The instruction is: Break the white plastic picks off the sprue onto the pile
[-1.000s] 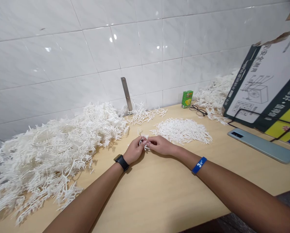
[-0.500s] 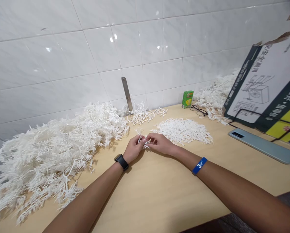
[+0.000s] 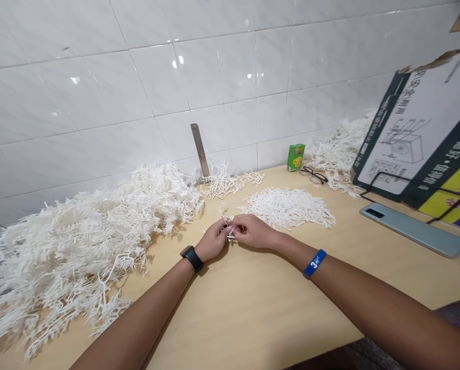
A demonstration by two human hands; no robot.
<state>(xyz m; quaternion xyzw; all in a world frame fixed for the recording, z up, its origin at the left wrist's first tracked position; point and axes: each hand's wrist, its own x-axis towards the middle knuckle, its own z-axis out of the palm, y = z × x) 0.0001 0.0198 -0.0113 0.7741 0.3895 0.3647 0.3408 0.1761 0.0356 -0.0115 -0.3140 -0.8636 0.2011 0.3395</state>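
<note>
Held sprig (image 3: 231, 237) white; tabletop (image 3: 230, 308) pale tan; wristband (image 3: 315, 263) blue, white-marked; wall tiles (image 3: 237, 72) white, grey-veined

The bare tabletop (image 3: 230, 313) nearest the wearer is open for a hand to cross — right up to the two joined hands. Leftward the tall white heap (image 3: 98, 231) blocks the way; rightward, the smartphone (image 3: 415, 229) (lying flat) and leaning carton (image 3: 410, 144) do.

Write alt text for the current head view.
Left hand and right hand pinch a small white branched piece above a wooden table, between a large tangled white heap and a flat pile of small white pieces.
</note>
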